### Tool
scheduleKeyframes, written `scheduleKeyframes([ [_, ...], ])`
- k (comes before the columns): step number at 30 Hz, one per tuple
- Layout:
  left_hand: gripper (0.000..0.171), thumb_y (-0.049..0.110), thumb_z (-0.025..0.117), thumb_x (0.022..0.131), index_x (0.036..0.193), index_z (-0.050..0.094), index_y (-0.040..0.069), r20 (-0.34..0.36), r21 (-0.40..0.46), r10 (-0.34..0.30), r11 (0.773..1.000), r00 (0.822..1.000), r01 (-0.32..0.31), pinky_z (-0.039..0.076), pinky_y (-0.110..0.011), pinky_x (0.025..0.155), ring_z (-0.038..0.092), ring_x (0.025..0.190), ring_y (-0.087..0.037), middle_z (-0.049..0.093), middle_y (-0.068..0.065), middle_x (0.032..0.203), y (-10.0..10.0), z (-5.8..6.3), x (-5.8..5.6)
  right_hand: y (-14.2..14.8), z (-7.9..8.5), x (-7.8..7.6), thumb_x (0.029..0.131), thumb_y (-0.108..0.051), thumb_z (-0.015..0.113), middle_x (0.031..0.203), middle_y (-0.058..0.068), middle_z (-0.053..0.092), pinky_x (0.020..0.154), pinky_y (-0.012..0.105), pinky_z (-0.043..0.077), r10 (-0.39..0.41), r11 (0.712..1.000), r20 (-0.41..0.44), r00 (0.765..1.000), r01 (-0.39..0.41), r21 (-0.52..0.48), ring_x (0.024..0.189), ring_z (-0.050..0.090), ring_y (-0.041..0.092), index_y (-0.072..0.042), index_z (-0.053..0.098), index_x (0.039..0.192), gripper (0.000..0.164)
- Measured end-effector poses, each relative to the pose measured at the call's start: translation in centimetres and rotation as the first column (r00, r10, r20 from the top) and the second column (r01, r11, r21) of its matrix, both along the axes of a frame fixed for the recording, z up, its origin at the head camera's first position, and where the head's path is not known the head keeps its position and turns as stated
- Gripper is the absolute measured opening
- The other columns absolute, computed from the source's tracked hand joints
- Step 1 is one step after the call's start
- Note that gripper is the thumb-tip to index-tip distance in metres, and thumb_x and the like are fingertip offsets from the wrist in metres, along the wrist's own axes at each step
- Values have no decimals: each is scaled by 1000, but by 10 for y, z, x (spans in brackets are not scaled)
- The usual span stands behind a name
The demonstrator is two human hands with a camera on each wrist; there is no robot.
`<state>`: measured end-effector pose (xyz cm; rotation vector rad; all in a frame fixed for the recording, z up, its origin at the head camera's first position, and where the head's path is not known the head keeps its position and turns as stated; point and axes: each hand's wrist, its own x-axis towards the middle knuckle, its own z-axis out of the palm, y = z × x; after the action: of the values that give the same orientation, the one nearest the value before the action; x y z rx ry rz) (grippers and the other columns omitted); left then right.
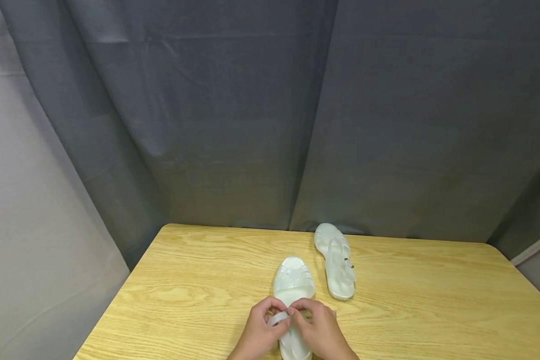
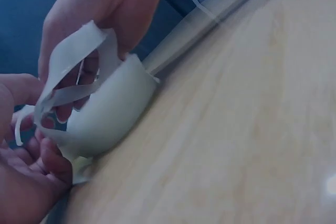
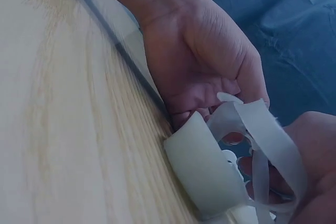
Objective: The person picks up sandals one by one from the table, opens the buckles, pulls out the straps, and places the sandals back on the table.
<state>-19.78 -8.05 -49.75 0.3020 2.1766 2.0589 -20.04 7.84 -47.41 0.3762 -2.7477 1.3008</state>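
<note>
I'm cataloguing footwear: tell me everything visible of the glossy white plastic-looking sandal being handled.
The glossy white, plastic-looking sandal rests on the yellow wood-grained table, its ribbed toe toward the table's far edge. It has a smooth curved heel wall and pale translucent strap looped upward. Left grip and right grip pinch the strap; its fastening is hidden.

two sandals (image 1: 294,294) (image 1: 336,264), two hands (image 1: 259,325) (image 1: 320,326)

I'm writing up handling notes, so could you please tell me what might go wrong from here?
The thin, curving strap pinched between the left hand and right hand might slip or twist. A tug could also shift the near sandal, since both hands are at its strap.
</note>
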Motion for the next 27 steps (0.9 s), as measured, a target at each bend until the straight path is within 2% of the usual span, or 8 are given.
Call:
scheduleKeyframes([
  [3, 19, 5, 66, 83, 100, 58, 2, -16, 33, -15, 999, 1000, 15, 50, -18, 67, 54, 80, -10, 53, -5, 93, 0, -3, 0, 1, 0, 0, 90, -29, 62, 87, -13, 68, 84, 52, 43, 13, 1000, 18, 1000, -13, 13, 92, 63, 16, -23, 69, 84, 10],
  [9, 21, 2, 64, 84, 103, 56, -3, -22, 112, -57, 992, 998, 59, 50, -17, 70, 55, 82, -8, 55, -4, 95, -3, -9, -2, 5, 1, 0, 91, -26, 60, 92, -9, 69, 78, 43, 50, 95, 996, 39, 995, -94, -7, 93, 63, 19, -20, 70, 88, 12],
  [18, 22, 1, 64, 84, 104, 56, -2, -22, 98, -71, 992, 997, 73, 48, -17, 70, 54, 84, -8, 56, -2, 96, -5, -10, -2, 6, -3, -3, 91, -22, 61, 86, -8, 66, 72, 25, 50, 139, 988, 14, 990, -137, -75, 83, 62, 10, -16, 67, 87, 9],
  [27, 22, 1, 65, 83, 102, 55, -3, -33, 85, -72, 994, 997, 75, 42, -14, 63, 50, 78, -6, 54, -1, 95, -5, -11, -3, 7, -5, -3, 90, -21, 63, 80, -7, 61, 71, 24, 48, 133, 979, 19, 991, -128, -157, 79, 56, 3, -14, 62, 84, 10],
])
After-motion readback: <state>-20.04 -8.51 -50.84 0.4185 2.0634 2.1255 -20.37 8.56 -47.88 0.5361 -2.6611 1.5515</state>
